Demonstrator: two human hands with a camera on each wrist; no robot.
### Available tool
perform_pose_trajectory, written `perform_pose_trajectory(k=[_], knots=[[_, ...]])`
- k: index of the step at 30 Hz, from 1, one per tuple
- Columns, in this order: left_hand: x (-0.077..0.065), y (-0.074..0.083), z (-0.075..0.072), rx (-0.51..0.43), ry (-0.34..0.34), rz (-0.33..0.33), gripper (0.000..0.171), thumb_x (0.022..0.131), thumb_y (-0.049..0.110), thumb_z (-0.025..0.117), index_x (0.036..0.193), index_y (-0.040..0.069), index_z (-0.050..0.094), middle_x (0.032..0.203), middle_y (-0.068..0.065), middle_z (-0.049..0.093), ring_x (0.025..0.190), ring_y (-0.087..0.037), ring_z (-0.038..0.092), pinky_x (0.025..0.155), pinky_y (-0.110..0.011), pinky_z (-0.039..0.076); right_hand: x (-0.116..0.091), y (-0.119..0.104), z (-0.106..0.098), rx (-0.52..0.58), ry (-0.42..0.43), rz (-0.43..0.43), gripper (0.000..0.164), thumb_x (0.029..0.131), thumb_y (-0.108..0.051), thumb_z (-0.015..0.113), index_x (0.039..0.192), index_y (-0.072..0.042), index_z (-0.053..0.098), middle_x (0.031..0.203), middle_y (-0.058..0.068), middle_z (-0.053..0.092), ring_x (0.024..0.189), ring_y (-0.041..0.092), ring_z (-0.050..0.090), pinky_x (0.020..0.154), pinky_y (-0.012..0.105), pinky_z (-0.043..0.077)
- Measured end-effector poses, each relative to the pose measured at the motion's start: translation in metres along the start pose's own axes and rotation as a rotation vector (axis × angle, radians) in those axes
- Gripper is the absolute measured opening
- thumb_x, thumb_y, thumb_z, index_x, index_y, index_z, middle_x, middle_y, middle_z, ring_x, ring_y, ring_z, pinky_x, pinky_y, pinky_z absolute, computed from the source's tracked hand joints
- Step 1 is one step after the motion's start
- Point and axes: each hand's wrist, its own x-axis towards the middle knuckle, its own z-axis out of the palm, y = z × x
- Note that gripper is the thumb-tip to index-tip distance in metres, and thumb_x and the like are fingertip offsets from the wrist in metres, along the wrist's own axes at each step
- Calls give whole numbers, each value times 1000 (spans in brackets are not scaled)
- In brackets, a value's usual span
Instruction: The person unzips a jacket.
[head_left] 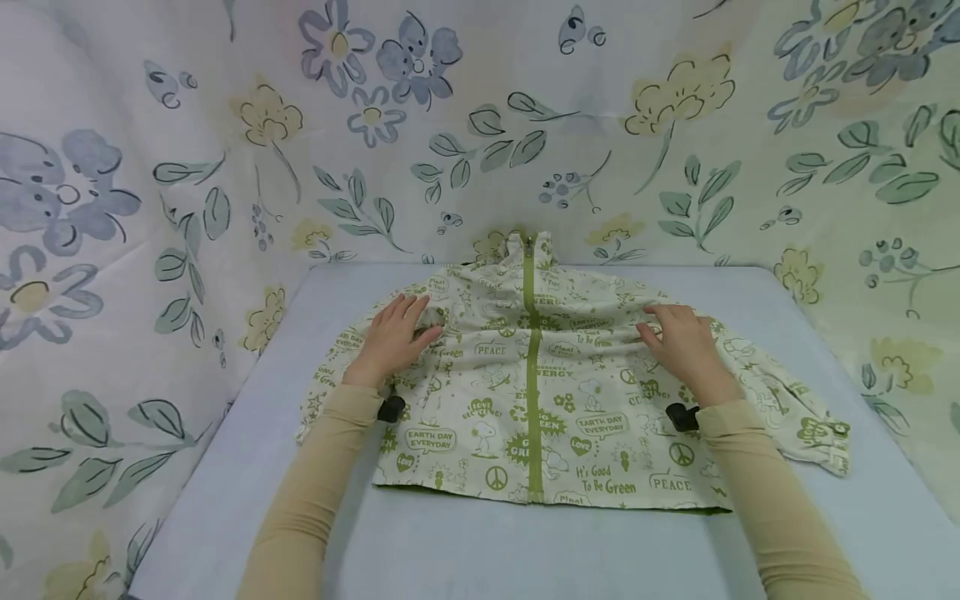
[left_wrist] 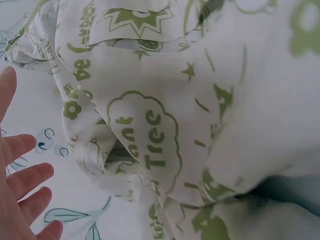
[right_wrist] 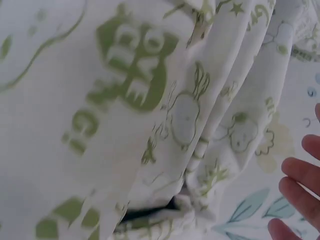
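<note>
**Zip-front jacket (head_left: 558, 383) lies front up on bench (head_left: 450, 550); neither hand has a grip**

Method: the step in hand is judged to be the handling of the jacket by its two upper sides. Both hands are best worked as a pair, at equal height on either side of the green zip (head_left: 535, 400), which runs midway between them and appears closed. Fabric is creased across the zip between the hands; even, outward tension would level it, whereas a one-sided pull could skew the front. The cloth looks thin and slack, so any grip should probably take in front and back layers together.

Hands: the left hand (head_left: 394, 337) is over the jacket's side, fingers extended and thumb apart. The right hand (head_left: 684, 346) is placed likewise opposite, fingers slightly bent. Both wrist views show spread fingers with no cloth between them. Whether either palm brushes the fabric cannot be determined.

Position: the jacket spans the space between and beneath both hands. The collar (head_left: 513, 248) is beyond them; the hem (head_left: 480, 493) is nearer the person, between the forearms. One sleeve (head_left: 787, 408) extends outward from the right hand; the other is outside the left, partly hidden by the forearm.
</note>
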Motion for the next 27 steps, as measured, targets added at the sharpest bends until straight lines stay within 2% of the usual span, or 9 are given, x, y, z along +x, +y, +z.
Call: perform_pose_trajectory(k=[8, 16, 20, 23, 25, 27], knots=[[9, 10, 1, -29, 14, -1, 61, 96, 48, 42, 143, 9, 33, 144, -17, 29, 134, -34, 19, 107, -52, 16, 18, -20, 12, 20, 30, -34, 32, 96, -23, 53, 119, -1, 57, 118, 23, 55, 111, 42, 44, 86, 64, 33], [27, 28, 4, -83, 48, 23, 42, 98, 38, 46, 124, 7, 56, 139, -16, 37, 131, -32, 27, 105, -51, 21, 35, -46, 21, 50, 39, -81, 26, 96, -23, 53, 108, -2, 63, 98, 16, 64, 93, 35, 55, 79, 59, 40], [41, 40, 6, -96, 81, 45, 35, 98, 35, 47, 117, 9, 60, 134, -14, 43, 126, -30, 35, 104, -47, 25, 44, -61, 27, 31, 69, -116, 26, 96, -25, 53, 99, -3, 66, 81, 10, 65, 73, 28, 58, 64, 48, 47], [53, 49, 7, -104, 118, 70, 31, 98, 32, 49, 114, 8, 61, 128, -12, 48, 119, -28, 42, 100, -44, 32, 50, -70, 30, 12, 79, -133, 25, 95, -25, 54, 93, -4, 66, 68, 6, 61, 56, 21, 54, 49, 38, 46], [61, 56, 6, -115, 130, 82, 29, 98, 29, 49, 113, 8, 62, 124, -12, 51, 116, -27, 45, 97, -43, 35, 54, -76, 31, 5, 71, -135, 24, 95, -24, 53, 91, -4, 66, 63, 3, 57, 49, 18, 49, 44, 35, 43], [68, 63, 5, -120, 130, 85, 29, 98, 28, 49, 113, 8, 62, 122, -11, 52, 114, -26, 46, 96, -42, 37, 58, -81, 32, -3, 62, -137, 25, 96, -24, 53, 90, -4, 66, 61, 2, 56, 49, 16, 48, 45, 34, 43]])
